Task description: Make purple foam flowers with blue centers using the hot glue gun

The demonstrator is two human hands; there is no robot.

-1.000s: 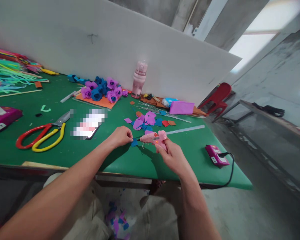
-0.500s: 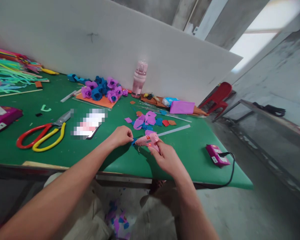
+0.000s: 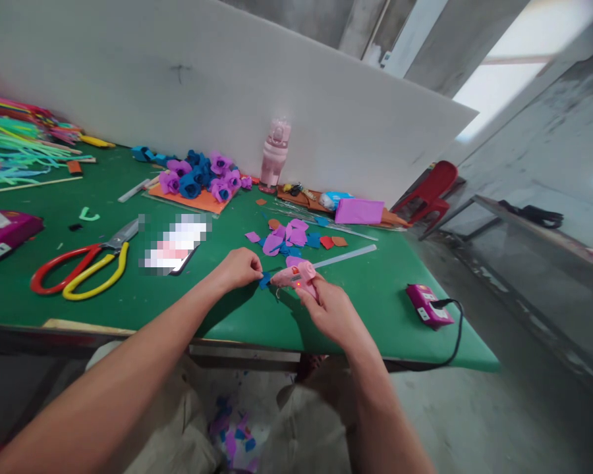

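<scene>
My left hand (image 3: 243, 266) pinches a small blue paper piece (image 3: 265, 280) between thumb and fingers, just above the green table (image 3: 370, 299). My right hand (image 3: 326, 304) is wrapped round the handle of a pink glue gun (image 3: 296, 275), with a clear glue stick (image 3: 346, 255) sticking out of its back. The nozzle points left, close to the blue piece; whether they touch I cannot tell. Beyond the glue gun lies a loose pile of purple, blue and red paper petals (image 3: 296, 234). Purple and blue paper flowers (image 3: 190, 183) rest on an orange sheet (image 3: 212, 204).
Scissors (image 3: 93, 266) with red and yellow handles and a phone (image 3: 182, 260) lie left of my hands. A pink bottle (image 3: 275, 155) stands against the white board (image 3: 217, 92). At right sits a purple power socket (image 3: 429, 306) with a black cord. Coloured strips (image 3: 20, 145) fill the far left.
The glue gun's nozzle has drawn slightly right, away from the blue paper piece, which now shows more. My left hand has hardly moved.
</scene>
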